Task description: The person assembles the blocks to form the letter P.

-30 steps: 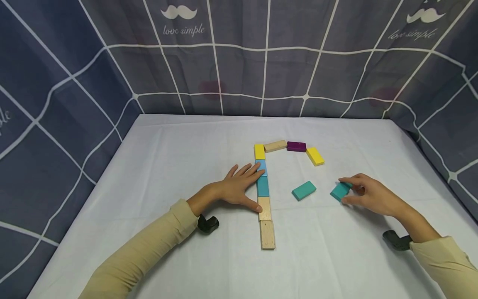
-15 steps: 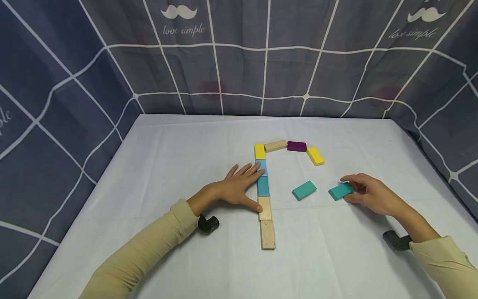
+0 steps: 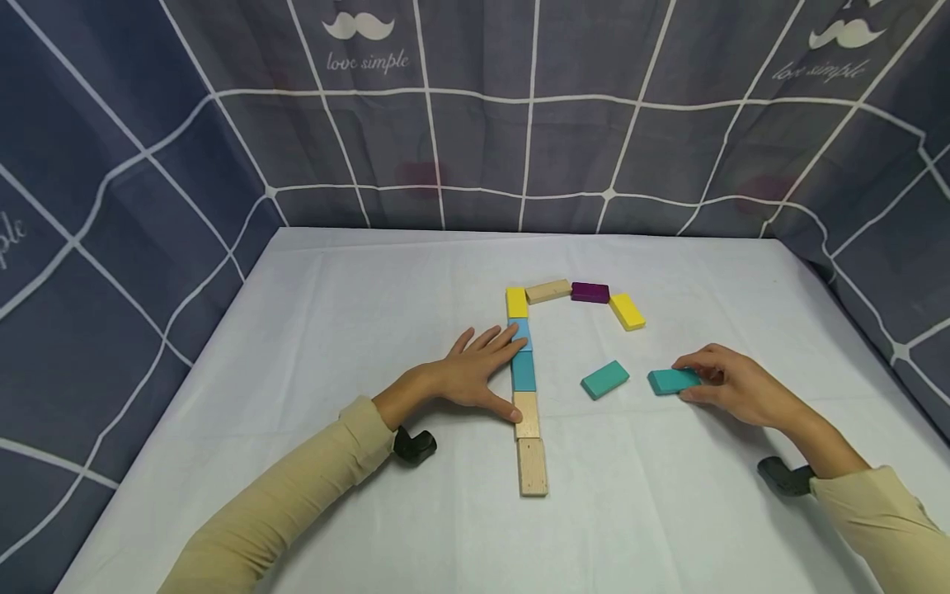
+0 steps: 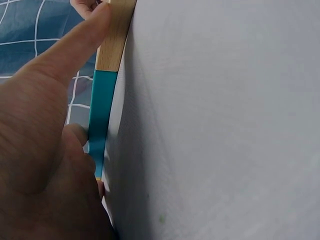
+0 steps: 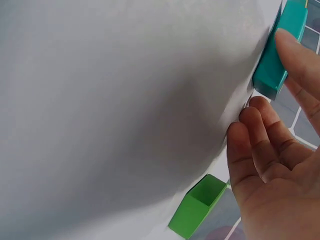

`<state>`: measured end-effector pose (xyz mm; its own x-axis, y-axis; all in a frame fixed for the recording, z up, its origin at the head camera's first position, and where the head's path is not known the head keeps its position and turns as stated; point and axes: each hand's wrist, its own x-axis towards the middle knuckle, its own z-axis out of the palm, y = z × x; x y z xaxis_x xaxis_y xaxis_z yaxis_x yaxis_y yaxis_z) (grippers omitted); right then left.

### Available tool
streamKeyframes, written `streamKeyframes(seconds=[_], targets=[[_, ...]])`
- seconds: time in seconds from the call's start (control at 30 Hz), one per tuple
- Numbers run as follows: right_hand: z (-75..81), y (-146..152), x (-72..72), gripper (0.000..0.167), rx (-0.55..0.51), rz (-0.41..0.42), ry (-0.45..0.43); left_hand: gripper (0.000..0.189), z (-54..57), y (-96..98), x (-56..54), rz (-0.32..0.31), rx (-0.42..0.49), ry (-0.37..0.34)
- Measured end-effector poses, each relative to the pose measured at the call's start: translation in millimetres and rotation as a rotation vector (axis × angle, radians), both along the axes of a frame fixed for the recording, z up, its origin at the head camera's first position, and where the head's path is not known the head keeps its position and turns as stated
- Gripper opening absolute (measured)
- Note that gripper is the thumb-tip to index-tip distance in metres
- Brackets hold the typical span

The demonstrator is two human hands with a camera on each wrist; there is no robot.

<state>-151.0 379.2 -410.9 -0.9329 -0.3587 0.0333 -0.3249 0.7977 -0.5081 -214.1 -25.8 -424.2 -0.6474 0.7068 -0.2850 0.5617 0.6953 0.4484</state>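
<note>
My left hand (image 3: 475,375) lies with spread fingers over a straight row of blocks. Its fingertips rest on the light blue block (image 3: 524,337), and its thumb touches a plain wooden block (image 3: 527,427). Between them is a darker blue block (image 3: 523,371); a yellow block (image 3: 516,302) ends the row at the far side, a second wooden block (image 3: 532,468) at the near side. On the right, my right hand (image 3: 738,388) pinches a teal block (image 3: 668,381) between thumb and fingers, low at the cloth. In the right wrist view the thumb presses that block's side.
From the row's far end curve a wooden block (image 3: 547,290), a purple block (image 3: 590,293) and a yellow block (image 3: 627,312). A loose teal block (image 3: 604,379) lies between the hands. A green box-like thing (image 5: 196,206) shows in the right wrist view. Dark gridded curtains (image 3: 475,140) surround the white-covered table (image 3: 371,511).
The teal block in my right hand has turned from slanted to nearly sideways, its free end swinging left and away. My left hand and the row have stayed put.
</note>
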Motion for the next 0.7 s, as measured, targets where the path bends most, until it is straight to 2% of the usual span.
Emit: streamKeyframes(seconds=[0.23,0.5,0.7], targets=[[4.3,-10.9,-8.6,0.032,-0.008,-0.003,0.044,0.115,1.1,-0.1,0.0,-0.002,-0.001,0.004],[10.9,-30.0,-25.9,0.036,-0.018,0.001,-0.018,0.114,1.4,0.2,-0.4,0.000,-0.001,-0.001],[8.8,-41.5,-41.0,0.035,-0.011,0.011,-0.004,0.114,2.0,0.5,0.1,0.001,-0.004,-0.003]])
